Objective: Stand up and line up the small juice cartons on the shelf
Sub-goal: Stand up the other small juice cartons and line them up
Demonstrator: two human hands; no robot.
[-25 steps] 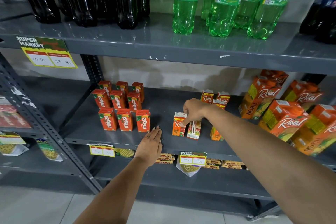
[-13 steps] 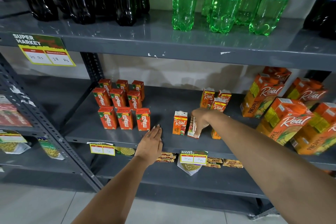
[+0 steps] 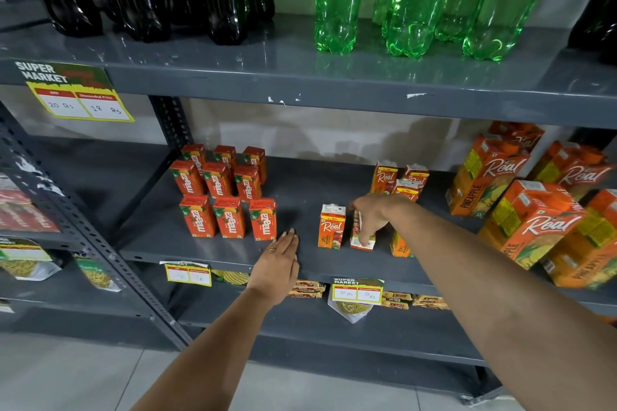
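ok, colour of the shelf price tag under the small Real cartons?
Yellow, white price boxes, on the price tag; head view.

Decent open lane on the shelf between the Maaza cartons and the small Real cartons. Right side's crowded by big pineapple cartons, and the gap there looks tight, I think

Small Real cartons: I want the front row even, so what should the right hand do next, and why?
Probably turn the held carton so its front faces out. The right hand grips it beside the front carton, which shows its logo, while the held one shows its side.
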